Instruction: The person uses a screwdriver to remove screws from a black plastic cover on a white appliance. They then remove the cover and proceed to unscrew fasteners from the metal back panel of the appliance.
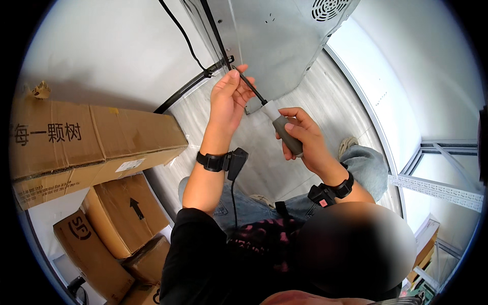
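In my right hand [306, 136] is a screwdriver [288, 136] with a thick grey handle, light at the front, and a long dark shaft. My fingers wrap round the handle. My left hand [232, 99] is closed near the far end of that shaft, thumb and fingertips about it. The shaft points up and left to the lower edge of a grey metal casing [274, 56], beside a small black fitting [230, 59]. Whether the tip touches a screw there I cannot tell. A long black strip [216, 33] runs along the casing's left edge.
A black cable [182, 31] hangs left of the casing, by a black rail [185, 94] along the wall's foot. Large cardboard boxes [137, 129] are stacked at the left. White metal shelving [439, 190] stands at the right. Grey wood-look floor [267, 165] lies below my hands.
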`<state>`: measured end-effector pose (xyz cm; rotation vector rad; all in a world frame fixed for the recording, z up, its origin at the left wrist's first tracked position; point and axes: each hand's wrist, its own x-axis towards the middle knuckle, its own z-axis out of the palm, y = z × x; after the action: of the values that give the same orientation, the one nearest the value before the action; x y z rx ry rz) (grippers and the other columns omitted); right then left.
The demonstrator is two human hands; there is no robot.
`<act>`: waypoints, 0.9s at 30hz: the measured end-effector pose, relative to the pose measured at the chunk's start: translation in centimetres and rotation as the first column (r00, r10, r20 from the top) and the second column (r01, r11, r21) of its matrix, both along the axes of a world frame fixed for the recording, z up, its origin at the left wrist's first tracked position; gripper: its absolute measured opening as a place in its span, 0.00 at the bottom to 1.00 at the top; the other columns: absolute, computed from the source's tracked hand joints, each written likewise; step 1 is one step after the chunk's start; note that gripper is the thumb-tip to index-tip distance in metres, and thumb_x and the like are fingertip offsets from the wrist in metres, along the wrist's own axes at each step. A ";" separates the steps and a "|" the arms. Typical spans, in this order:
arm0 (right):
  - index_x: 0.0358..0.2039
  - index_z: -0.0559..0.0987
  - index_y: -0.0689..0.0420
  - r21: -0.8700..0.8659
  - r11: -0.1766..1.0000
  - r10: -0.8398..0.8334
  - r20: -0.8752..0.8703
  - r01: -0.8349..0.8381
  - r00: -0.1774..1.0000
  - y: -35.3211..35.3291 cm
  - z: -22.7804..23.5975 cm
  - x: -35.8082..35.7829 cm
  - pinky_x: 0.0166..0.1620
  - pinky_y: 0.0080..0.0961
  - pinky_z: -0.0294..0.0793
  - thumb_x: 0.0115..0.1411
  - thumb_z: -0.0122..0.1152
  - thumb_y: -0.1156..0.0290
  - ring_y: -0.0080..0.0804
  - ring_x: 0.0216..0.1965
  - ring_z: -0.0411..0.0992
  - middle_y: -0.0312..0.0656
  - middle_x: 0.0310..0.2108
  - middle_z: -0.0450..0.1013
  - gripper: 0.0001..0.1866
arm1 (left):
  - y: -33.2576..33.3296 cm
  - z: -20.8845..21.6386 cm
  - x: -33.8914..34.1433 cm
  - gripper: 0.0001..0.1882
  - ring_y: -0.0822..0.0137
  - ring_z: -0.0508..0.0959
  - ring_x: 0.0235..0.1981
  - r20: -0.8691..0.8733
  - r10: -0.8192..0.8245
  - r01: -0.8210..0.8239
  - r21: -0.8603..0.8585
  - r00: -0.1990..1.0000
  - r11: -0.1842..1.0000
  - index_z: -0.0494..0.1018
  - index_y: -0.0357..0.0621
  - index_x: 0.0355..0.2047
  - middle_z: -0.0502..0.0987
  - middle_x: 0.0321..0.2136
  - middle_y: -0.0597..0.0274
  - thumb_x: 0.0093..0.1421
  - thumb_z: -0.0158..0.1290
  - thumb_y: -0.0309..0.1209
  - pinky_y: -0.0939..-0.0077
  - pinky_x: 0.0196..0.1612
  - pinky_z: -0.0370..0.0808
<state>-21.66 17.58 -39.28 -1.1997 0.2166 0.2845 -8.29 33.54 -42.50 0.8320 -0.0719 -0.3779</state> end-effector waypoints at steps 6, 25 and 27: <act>0.53 0.62 0.58 0.051 0.999 -0.021 0.090 0.017 0.996 0.7 1.8 -0.3 0.17 0.18 0.60 0.63 0.43 0.66 0.25 0.16 0.67 0.43 0.31 0.69 0.19 | -0.1 2.8 0.6 0.16 0.72 0.76 0.29 0.087 -0.022 0.023 -0.010 0.996 1.000 0.69 0.37 0.47 0.77 0.28 0.61 0.65 0.45 0.35 0.78 0.33 0.74; 0.51 0.62 0.62 0.250 0.968 -0.037 0.021 0.031 0.999 0.7 3.7 -0.1 0.18 0.20 0.61 0.61 0.47 0.66 0.25 0.16 0.67 0.43 0.31 0.69 0.20 | -0.8 4.0 0.3 0.16 0.74 0.75 0.30 0.050 0.053 -0.054 0.025 0.997 0.998 0.69 0.38 0.46 0.75 0.28 0.65 0.64 0.47 0.37 0.79 0.35 0.73; 0.51 0.61 0.62 0.047 0.997 -0.062 0.064 0.059 0.996 1.0 3.8 -0.1 0.19 0.19 0.64 0.60 0.52 0.68 0.24 0.18 0.67 0.42 0.34 0.68 0.21 | -0.8 4.2 0.2 0.15 0.75 0.74 0.30 0.046 0.022 -0.023 0.017 0.999 1.000 0.70 0.39 0.46 0.75 0.27 0.66 0.64 0.48 0.36 0.80 0.34 0.73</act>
<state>-21.76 18.60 -35.45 -1.1540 0.1884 0.1956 -8.13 32.78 -38.28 0.8579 -0.1016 -0.3391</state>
